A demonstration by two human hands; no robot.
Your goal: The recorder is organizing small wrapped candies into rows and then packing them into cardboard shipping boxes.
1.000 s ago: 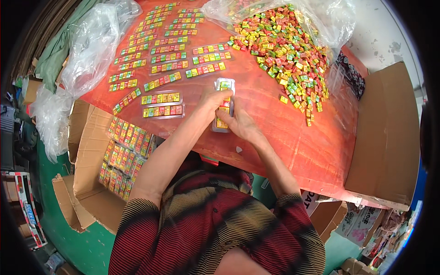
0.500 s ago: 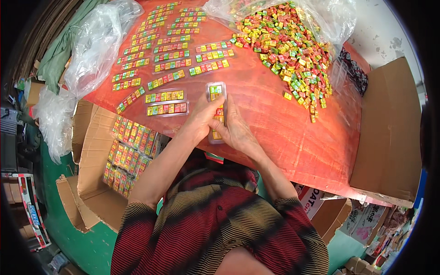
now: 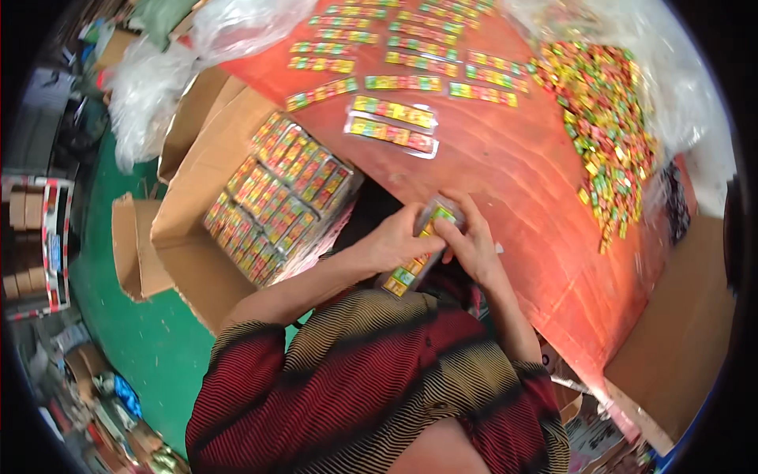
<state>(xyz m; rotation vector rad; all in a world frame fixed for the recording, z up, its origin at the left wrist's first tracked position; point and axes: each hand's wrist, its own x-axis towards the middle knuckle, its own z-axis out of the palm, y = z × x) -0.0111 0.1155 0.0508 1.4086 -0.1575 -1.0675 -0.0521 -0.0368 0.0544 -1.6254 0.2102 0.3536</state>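
Observation:
A long clear plastic pack point(image 3: 405, 273) holds a single row of small yellow, green and red wrapped pieces. It slants between my hands above the table's near edge, its lower end close to my shirt. My left hand point(image 3: 395, 239) grips it from the left side. On its upper part, my right hand point(image 3: 471, 241) is closed with the thumb across the front. Two similar packs point(image 3: 392, 124) lie one beside the other on the red table point(image 3: 521, 189), farther off than my hands. To the left, an open cardboard box point(image 3: 185, 229) contains several stacked layers of such packs point(image 3: 276, 193).
Rows of filled packs point(image 3: 426, 46) cover the far part of the table. A heap of loose wrapped pieces point(image 3: 604, 130) lies at the right, beside clear plastic sheeting point(image 3: 679, 103). A cardboard panel point(image 3: 671, 332) borders the right edge. Plastic bags point(image 3: 245, 28) hang at the far left.
Both hands have drawn the pack off the tabletop, nearer to my body, and tilted it. The whole view has turned toward the box at the left.

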